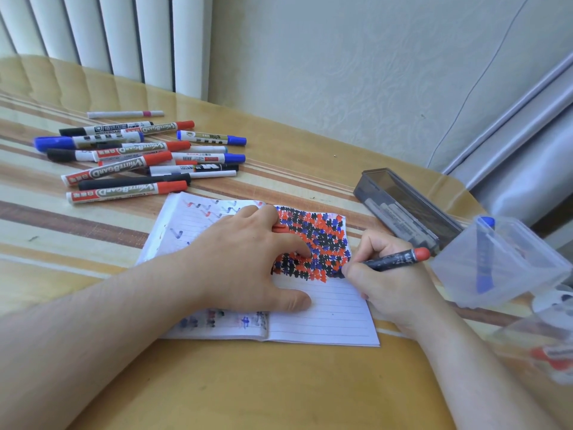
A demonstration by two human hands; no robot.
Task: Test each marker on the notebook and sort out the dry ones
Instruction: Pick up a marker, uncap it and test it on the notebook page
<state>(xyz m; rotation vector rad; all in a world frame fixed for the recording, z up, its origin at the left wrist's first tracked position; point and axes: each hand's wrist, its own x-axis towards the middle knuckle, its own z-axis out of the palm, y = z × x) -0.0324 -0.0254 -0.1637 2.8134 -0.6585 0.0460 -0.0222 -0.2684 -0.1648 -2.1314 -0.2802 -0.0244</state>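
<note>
Marker (391,261) dark-barrelled, red end; right hand (384,283) grip clamped on it, tip on notebook (322,318).

One open notebook (322,311), two hands, one marker (391,261) held in the right, roughly fifteen markers (130,156) heaped on the surface, one dark box (403,206), one clear container (502,262).

Bare forearms (93,321), no sleeves, no jewellery

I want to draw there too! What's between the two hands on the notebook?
In the head view, between the left hand and the right hand lies notebook page: red, blue and black scribbles, bare lines below.
</note>
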